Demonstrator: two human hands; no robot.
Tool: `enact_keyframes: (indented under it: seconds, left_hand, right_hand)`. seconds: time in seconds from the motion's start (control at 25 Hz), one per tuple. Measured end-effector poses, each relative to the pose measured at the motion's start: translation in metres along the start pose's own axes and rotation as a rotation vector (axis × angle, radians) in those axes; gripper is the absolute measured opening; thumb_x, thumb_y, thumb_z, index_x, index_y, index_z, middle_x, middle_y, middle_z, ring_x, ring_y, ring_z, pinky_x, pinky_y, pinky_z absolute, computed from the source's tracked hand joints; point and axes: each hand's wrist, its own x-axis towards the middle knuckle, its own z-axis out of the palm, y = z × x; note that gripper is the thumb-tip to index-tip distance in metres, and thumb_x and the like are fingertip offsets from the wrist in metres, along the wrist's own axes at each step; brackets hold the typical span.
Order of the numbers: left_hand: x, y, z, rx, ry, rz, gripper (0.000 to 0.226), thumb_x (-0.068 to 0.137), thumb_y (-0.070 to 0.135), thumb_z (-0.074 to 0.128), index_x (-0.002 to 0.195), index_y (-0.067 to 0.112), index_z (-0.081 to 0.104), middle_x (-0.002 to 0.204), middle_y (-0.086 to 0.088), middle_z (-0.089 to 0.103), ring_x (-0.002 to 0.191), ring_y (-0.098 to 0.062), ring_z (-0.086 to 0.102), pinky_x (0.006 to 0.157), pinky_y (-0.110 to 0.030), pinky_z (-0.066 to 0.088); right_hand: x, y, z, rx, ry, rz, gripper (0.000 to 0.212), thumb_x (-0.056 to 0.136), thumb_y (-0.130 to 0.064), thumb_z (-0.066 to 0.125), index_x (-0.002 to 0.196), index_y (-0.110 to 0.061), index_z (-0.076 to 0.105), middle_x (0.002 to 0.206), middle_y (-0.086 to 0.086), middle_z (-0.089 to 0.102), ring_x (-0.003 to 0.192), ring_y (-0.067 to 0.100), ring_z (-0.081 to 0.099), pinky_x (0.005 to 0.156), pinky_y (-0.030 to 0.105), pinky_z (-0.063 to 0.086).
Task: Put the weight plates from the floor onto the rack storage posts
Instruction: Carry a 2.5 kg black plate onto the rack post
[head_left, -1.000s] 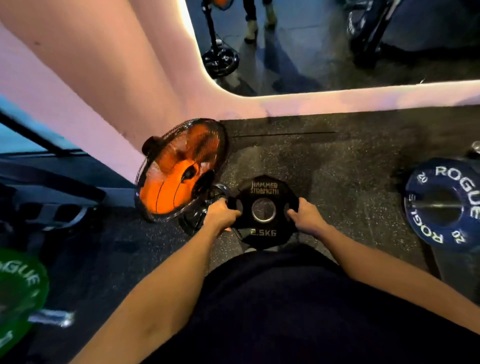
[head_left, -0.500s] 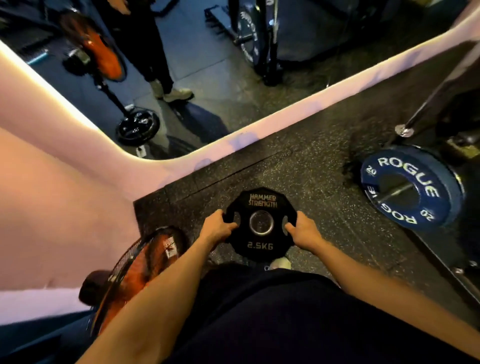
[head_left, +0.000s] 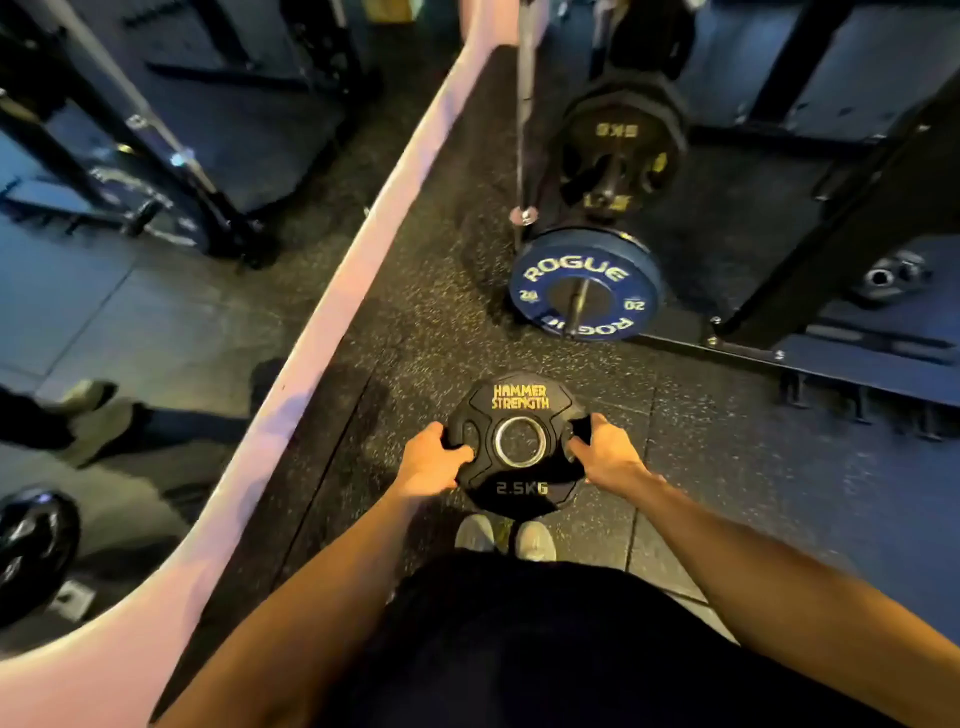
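Two hands carried a small plate over a speckled floor (head_left: 415, 322) toward a rack (head_left: 852, 208) at one o'clock. A blue plate (head_left: 587, 283) lay flat at twelve o'clock, with a black plate (head_left: 618, 140) on a post beyond it. Dead centre, clear of the floor, hung the 2.5 kg plate (head_left: 519, 441): the left hand (head_left: 431, 462) and right hand (head_left: 605, 452) each curled fingers through a side slot. Directly below were the carrier's shoes (head_left: 506, 535); a slipped grip would likely drop the plate on them, and the blue plate ahead could trip a step.
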Motion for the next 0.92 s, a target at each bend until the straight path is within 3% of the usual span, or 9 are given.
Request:
enact_keyframes:
  seconds: [0.2,0.4,0.48,0.6,0.76,0.92]
  left_hand:
    - [0.035,0.074,-0.012,0.067,-0.062,0.205,0.019,0.079,0.023,0.069,0.088,0.013,0.055,0.090,-0.005,0.061,0.076,-0.021,0.064,0.061,-0.043,0.059]
    - [0.051,0.162,-0.048,0.033,0.008,0.406,0.023,0.077,0.022,0.071,0.087,0.007,0.056,0.086,-0.012,0.063,0.074,-0.026,0.066,0.054,-0.046,0.058]
    - [0.049,0.213,-0.070,0.042,0.079,0.535,0.024,0.077,0.029,0.070,0.083,0.010,0.057,0.084,-0.009,0.064,0.073,-0.025,0.065,0.061,-0.047,0.058]
    - [0.035,0.290,-0.110,0.020,0.193,0.714,0.022,0.080,0.036,0.067,0.082,0.015,0.059,0.081,-0.003,0.066,0.074,-0.022,0.066,0.065,-0.043,0.058]
    - [0.005,0.378,-0.159,-0.007,0.355,0.943,0.021,0.080,0.034,0.069,0.072,0.018,0.057,0.067,0.003,0.061,0.066,-0.016,0.062,0.047,-0.024,0.042]
    - [-0.034,0.447,-0.205,-0.066,0.463,1.073,0.025,0.080,0.037,0.069,0.068,0.022,0.054,0.063,0.005,0.057,0.059,-0.010,0.054,0.045,-0.023,0.032]
  right_hand:
    - [-0.006,-0.006,-0.037,0.126,0.246,0.071,0.032,0.091,-0.021,0.058,0.111,0.003,0.051,0.113,0.025,0.064,0.105,0.040,0.060,0.077,0.035,0.046]
    - [-0.003,-0.050,-0.109,0.178,0.449,-0.056,0.030,0.091,-0.023,0.058,0.107,0.001,0.051,0.109,0.023,0.065,0.102,0.040,0.061,0.070,0.031,0.041]
    - [-0.003,-0.076,-0.156,0.188,0.530,-0.130,0.028,0.092,-0.023,0.056,0.107,0.000,0.051,0.109,0.022,0.065,0.101,0.039,0.061,0.070,0.033,0.042]
    - [-0.012,-0.120,-0.226,0.209,0.663,-0.258,0.023,0.093,-0.021,0.055,0.108,-0.003,0.052,0.109,0.019,0.066,0.100,0.037,0.062,0.070,0.029,0.040]
    - [-0.033,-0.173,-0.307,0.196,0.817,-0.392,0.024,0.094,-0.023,0.054,0.107,-0.003,0.054,0.108,0.017,0.066,0.100,0.035,0.061,0.070,0.030,0.040]
    - [-0.060,-0.222,-0.378,0.178,0.950,-0.502,0.025,0.094,-0.025,0.054,0.108,-0.004,0.055,0.105,0.015,0.066,0.097,0.033,0.061,0.068,0.029,0.037]
